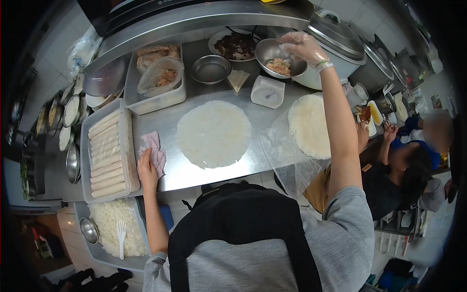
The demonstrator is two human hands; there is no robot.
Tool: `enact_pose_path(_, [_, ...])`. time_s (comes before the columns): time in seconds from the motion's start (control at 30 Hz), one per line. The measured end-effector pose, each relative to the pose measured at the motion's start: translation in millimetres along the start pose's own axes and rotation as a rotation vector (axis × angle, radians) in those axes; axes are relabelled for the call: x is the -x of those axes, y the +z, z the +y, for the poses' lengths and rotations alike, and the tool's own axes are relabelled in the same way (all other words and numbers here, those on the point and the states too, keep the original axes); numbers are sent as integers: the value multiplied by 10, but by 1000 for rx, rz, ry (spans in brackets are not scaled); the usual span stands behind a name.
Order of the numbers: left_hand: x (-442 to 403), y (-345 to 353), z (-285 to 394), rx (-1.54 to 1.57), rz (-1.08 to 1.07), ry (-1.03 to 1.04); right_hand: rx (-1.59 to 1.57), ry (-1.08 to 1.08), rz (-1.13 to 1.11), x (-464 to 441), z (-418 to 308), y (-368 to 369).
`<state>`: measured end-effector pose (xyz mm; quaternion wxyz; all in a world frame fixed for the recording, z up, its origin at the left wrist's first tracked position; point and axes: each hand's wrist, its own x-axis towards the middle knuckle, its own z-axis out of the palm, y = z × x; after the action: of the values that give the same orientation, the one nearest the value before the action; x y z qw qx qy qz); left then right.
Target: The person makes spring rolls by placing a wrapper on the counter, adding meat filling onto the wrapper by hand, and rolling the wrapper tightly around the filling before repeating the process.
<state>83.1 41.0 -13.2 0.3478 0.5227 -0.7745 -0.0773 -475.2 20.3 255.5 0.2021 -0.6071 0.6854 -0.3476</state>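
A round, thin white sheet (214,134) lies flat on the steel counter in front of me. My right hand (304,47), in a clear plastic glove, reaches over a metal bowl (266,47) with a pinkish filling (278,66); its fingers are bent together, and what they hold, if anything, is hidden. My bare left hand (147,170) rests on a pink cloth (153,152) at the counter's left part. More round sheets (311,127) lie at the right, partly under clear plastic film (284,146) and my right forearm.
Left of the cloth stands a tray of white rolls (106,168), with a bin of shredded white food (114,219) below it. Behind are a small metal bowl (210,69), a white scale (268,92) and a large lidded pot (335,41). Other people (406,165) are at the right.
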Motion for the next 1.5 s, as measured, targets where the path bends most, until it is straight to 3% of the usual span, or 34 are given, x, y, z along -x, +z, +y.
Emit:
enact_pose_path(0.13, [50, -55, -15, -65, -10, 69, -113, 24, -2, 139, -14, -51])
enact_pose_path(0.2, [39, -74, -19, 92, -36, -57, -185, 20, 15, 172, 4, -43])
enact_pose_path(0.33, [-39, -68, 9, 47, 69, -131, -349, -72, 24, 226, -35, -2])
enact_pose_path(0.37, [-58, -95, 44, 1, 91, -132, -359, -99, -13, 218, -108, 92])
enact_pose_path(0.43, [-53, -88, 46, -26, 141, -134, -729, -112, -21, 231, -383, 331])
enact_pose_path(0.53, [-102, -237, 311, -162, 46, -265, -847, -144, -187, -25, -640, 927])
enact_pose_path(0.6, [-108, -244, 398, -124, 217, -85, -855, -214, -280, -225, -866, 1423])
enact_pose_path(0.63, [-66, -216, 369, -134, 233, -102, -848, -238, -307, -344, -996, 1699])
enact_pose_path(0.7, [61, -140, 275, 19, 100, -159, -797, -191, -397, -706, -1115, 2296])
enact_pose_path(0.77, [63, -153, 240, 71, 129, -173, -600, -162, -443, -1068, -1177, 2832])
enact_pose_path(0.83, [70, -147, 219, 132, 154, -187, -116, -248, -393, -1684, -898, 3476])
enact_pose_path(0.87, [69, -151, 215, 151, 144, -201, 331, -297, -389, -1723, -1085, 3520])
enact_pose_path(0.97, [69, -162, 191, 182, 136, -246, 599, -363, -465, -1772, -1134, 3666])
enact_pose_path(1.03, [62, -175, 185, 238, 94, -266, 481, -359, -577, -1880, -1120, 3801])
enact_pose_path(1.1, [60, -166, 181, 245, 105, -270, 683, -296, -594, -1911, -1083, 3935])
enact_pose_path(1.17, [52, -154, 164, 251, 92, -282, 723, -251, -568, -1880, -1049, 4037])
enact_pose_path(1.23, [42, -167, 166, 266, 73, -300, 721, -281, -385, -1817, -1047, 4063])
enact_pose_path(1.5, [43, -170, 167, 279, 61, -309, 705, -308, -590, -1955, -1027, 3918])
